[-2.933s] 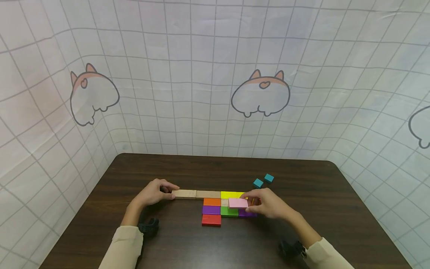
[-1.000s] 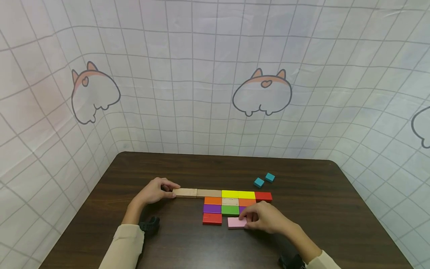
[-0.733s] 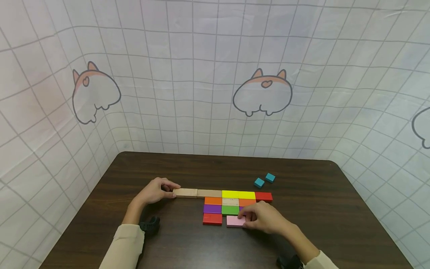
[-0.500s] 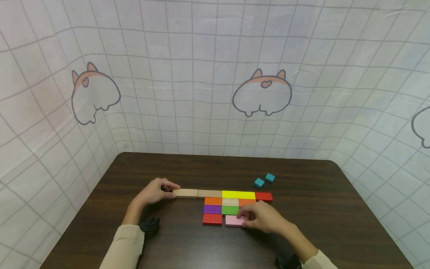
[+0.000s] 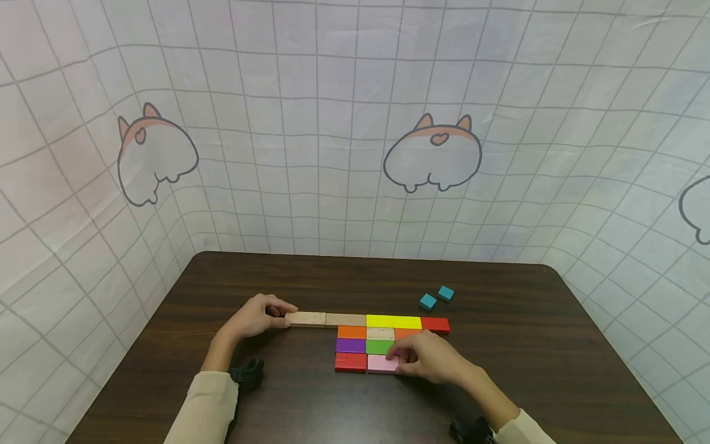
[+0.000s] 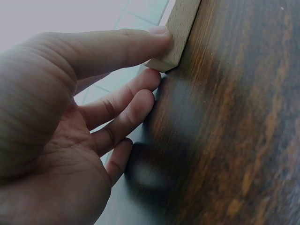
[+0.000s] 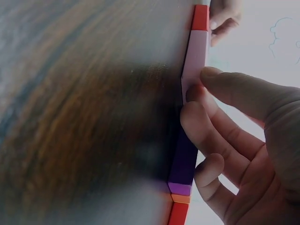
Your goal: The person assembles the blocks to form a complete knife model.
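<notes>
In the head view my left hand (image 5: 255,317) pinches the left end of a bare wooden block (image 5: 307,319). The left wrist view shows the thumb (image 6: 140,47) against the block's side. My right hand (image 5: 435,357) holds the right end of a pink block (image 5: 381,364) between thumb and fingers. This block lies flat, its left end against a red block (image 5: 350,362) and its far side along a green block (image 5: 379,347). A purple block (image 7: 183,159) beside the right fingers is partly hidden in the head view.
A second wooden block (image 5: 346,320), yellow blocks (image 5: 394,321) and another red block (image 5: 435,325) continue the far row. Orange (image 5: 352,332) and purple (image 5: 350,345) blocks lie below it. Two small teal blocks (image 5: 428,301) sit apart behind, on the dark table (image 5: 310,401).
My right hand has brought the pink block down from over the blocks to the table, then slid it left until it meets the red block. The left hand has stayed in place.
</notes>
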A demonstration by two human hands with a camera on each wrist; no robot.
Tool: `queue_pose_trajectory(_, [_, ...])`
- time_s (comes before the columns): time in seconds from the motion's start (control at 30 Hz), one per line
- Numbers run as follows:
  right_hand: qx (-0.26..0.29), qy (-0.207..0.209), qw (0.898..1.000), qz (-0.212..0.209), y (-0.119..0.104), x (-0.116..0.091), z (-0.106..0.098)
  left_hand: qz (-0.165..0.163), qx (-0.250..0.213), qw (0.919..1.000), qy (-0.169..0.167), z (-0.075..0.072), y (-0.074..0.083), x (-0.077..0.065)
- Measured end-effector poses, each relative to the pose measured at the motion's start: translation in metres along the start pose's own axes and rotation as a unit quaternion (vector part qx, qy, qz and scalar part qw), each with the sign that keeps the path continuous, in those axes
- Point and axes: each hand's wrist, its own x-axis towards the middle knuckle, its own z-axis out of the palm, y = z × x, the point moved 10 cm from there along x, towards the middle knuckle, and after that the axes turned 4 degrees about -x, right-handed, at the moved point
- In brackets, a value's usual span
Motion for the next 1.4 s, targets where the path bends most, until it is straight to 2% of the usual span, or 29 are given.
queue_pose_trajectory(0.3, [0.005,-0.01,1.0,-0.002,0.0,0.003,0.002,0.005,-0.007,1.0,-0.003,0.0,0.002,0.0])
queue_pose_trajectory(0.53, [0.013,-0.015,1.0,-0.005,0.001,0.003,0.002,-0.005,-0.003,1.0,0.002,-0.001,0.0,0.0])
queue_pose_trajectory(0.73, [0.049,0.004,0.999,-0.01,0.01,0.002,-0.01,-0.005,-0.006,1.0,-0.001,0.0,-0.001,0.0])
queue_pose_trajectory(0.93, [0.043,0.076,0.996,0.004,0.043,0.0,-0.047,0.006,-0.005,1.0,-0.002,0.0,0.002,-0.002])
queue_pose_trajectory(1.17, [0.042,0.162,0.984,0.063,0.105,-0.008,-0.084,-0.006,-0.009,0.9999,0.0,-0.001,0.001,-0.001])
queue_pose_trajectory(1.27, [0.036,0.179,0.979,0.091,0.13,-0.011,-0.093,-0.01,-0.009,0.9999,0.002,0.0,-0.001,0.0])
queue_pose_trajectory(1.4, [0.034,0.175,0.977,0.117,0.153,-0.013,-0.098,-0.01,-0.009,0.9999,0.002,0.0,-0.002,0.0])
